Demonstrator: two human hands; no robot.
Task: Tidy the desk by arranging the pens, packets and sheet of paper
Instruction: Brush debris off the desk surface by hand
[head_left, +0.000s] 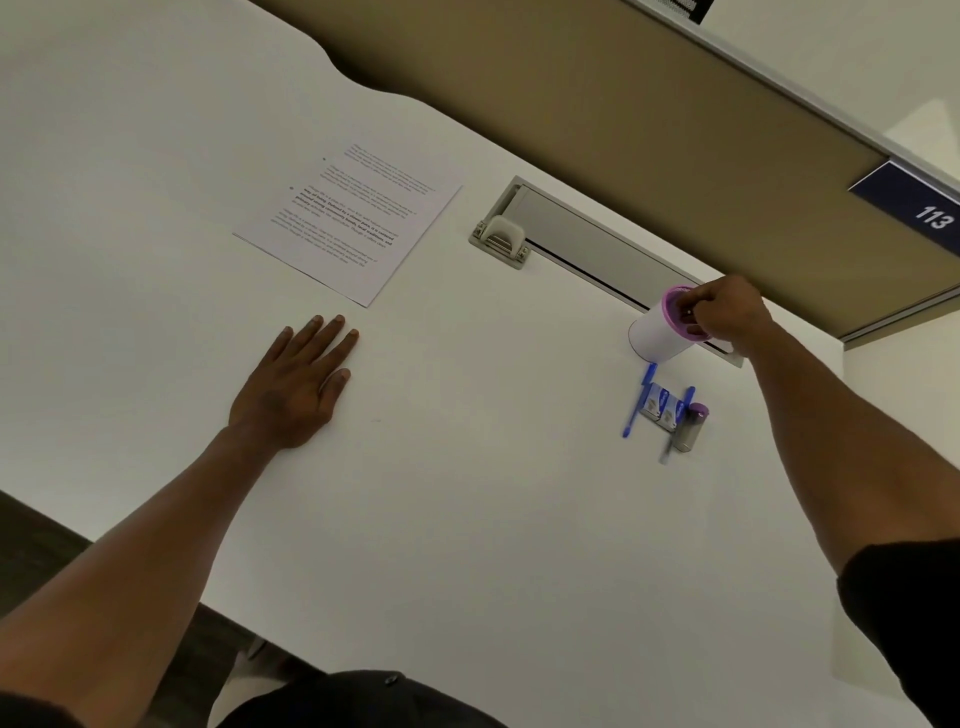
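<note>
Right hand (727, 314) pinched the cup (657, 332) rim; left hand (296, 384) lay flat, empty. Cup might tip onto the pens (638, 402) just beside it.

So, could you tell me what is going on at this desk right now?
A person is tidying a white desk. The right hand grips the purple rim of a white cup at the far side. The left hand rests flat near a printed sheet of paper. Two blue pens, small packets and a small purple-capped container lie together just in front of the cup.
</note>
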